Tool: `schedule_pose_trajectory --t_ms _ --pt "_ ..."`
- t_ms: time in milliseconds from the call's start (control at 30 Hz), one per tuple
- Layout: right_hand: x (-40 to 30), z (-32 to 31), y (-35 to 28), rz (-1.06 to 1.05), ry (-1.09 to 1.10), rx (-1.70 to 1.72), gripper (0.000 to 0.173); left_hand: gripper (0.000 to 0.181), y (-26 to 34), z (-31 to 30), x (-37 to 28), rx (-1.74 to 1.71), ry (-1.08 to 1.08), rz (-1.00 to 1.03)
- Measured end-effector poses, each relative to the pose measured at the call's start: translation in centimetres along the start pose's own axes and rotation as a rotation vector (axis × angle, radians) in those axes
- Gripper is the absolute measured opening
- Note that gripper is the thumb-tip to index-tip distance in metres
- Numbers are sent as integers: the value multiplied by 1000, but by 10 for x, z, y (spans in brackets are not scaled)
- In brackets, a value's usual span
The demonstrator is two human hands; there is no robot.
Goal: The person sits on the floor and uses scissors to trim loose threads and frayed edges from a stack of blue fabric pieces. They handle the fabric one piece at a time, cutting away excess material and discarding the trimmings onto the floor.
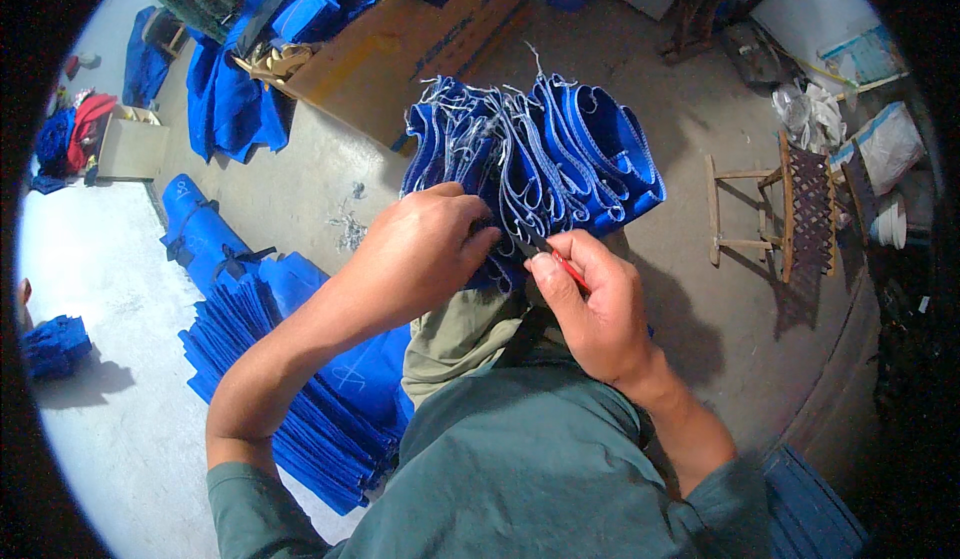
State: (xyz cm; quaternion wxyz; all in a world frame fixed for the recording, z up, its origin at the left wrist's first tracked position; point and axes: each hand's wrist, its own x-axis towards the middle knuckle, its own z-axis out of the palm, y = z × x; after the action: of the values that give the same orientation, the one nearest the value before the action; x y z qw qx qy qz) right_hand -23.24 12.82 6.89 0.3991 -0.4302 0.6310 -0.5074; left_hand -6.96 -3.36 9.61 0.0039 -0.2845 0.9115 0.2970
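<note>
A bundle of blue fabric pieces (600,135) rests over my lap, its layers folded into loops. White overlock stitching runs along the edges, and loose white threads (487,101) hang from them. My left hand (431,232) is curled at the near left side of the bundle, thumb and fingers closed on the fabric edge; its fingertips are partly hidden. In my right hand (596,300) is a pair of small thread snips (568,268) with a red handle. Their dark blades point into the near edges of the layers, close to my left thumb.
A stack of blue fabric (292,394) and a tied blue roll (202,221) lie at my left. Beyond stands a large cardboard box (420,41) with blue cloth on top. A wooden stool with woven seat (808,210) lies tipped at right. Thread scraps (349,229) litter the floor.
</note>
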Motion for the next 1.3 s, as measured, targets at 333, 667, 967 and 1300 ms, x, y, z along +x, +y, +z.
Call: schedule_pose_trajectory --t_ms 333,667,967,1300 --pt "52 10 -7 -91 -81 -30 30 21 -3 -1 -7 15 -24 -1" --pt "42 6 8 5 -76 37 27 20 -3 -6 -7 -21 -41 6" --pt "47 1 -7 -90 -163 -308 26 13 -9 2 -10 -139 53 -27" --pt "51 -2 -16 -174 -264 -652 26 13 -7 0 -13 -155 48 -96"
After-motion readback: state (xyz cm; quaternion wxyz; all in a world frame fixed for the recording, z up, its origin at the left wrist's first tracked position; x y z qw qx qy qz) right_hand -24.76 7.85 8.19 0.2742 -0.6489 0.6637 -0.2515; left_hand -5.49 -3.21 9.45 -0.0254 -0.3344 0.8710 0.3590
